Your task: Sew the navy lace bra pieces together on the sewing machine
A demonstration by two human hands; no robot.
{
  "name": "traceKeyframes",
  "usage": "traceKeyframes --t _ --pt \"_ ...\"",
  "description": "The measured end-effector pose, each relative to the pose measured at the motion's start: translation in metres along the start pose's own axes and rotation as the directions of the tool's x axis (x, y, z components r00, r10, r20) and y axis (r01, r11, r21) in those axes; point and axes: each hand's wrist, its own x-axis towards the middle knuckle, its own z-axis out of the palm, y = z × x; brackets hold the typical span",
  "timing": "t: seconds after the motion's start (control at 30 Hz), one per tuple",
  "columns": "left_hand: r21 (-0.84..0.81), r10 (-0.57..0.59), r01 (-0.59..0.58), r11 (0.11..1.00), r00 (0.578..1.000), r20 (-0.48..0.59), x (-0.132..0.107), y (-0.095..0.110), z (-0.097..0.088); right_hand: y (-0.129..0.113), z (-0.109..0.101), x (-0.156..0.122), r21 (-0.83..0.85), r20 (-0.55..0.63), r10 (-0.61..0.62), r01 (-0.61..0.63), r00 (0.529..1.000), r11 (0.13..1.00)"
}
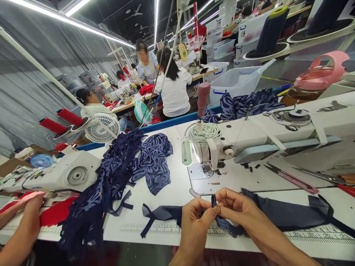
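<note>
White counter (172,192) in a busy sewing hall. At the near edge, left hand (194,221) and right hand (235,210) together, fingers pinched shut on a navy strap (163,213), folded end held upright between the fingertips. Not yet under the needle; stitching apparently still to do. Just beyond, sewing machine (263,140). Farther left, lace pile (124,166). Beyond, seated workers (174,88).

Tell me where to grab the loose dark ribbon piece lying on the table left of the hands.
Take the dark ribbon piece at its flat middle band, coming from above with the left hand. It lies flat along the table edge; the forked left end is floppy, and the right end runs under that hand.
</note>
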Motion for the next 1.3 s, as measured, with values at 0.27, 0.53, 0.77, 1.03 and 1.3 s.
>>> traceKeyframes --t 0.27,0.53,0.77,1.03,1.3 --pt "0.096 0.028 -0.036 0.995 0.996 0.087 -0.002 0.005 -0.002 0.014 -0.016 0.004 -0.143 0.077 -0.052 0.062 0.996 0.988" --pt "0.179 0.055 -0.079 0.981 0.989 0.139 -0.003 0.003 -0.001 0.009 -0.017 0.005 -0.305 0.026 -0.19 0.189 0.981 0.933" --pt "0.291 0.073 -0.094 0.952 0.994 0.085 0.0 -0.008 -0.002 0.004 -0.011 -0.002 -0.567 -0.019 -0.638 0.517 0.77 0.641" --pt "0.286 0.094 -0.101 0.953 0.995 0.04 -0.002 -0.006 0.002 0.013 -0.013 0.001 -0.607 0.064 -0.77 0.637 0.635 0.476" --pt "0.367 0.188 -0.205 0.907 0.979 0.082 -0.005 -0.008 -0.001 0.011 -0.016 0.006 -0.269 -0.019 -0.175 0.163 0.984 0.949"
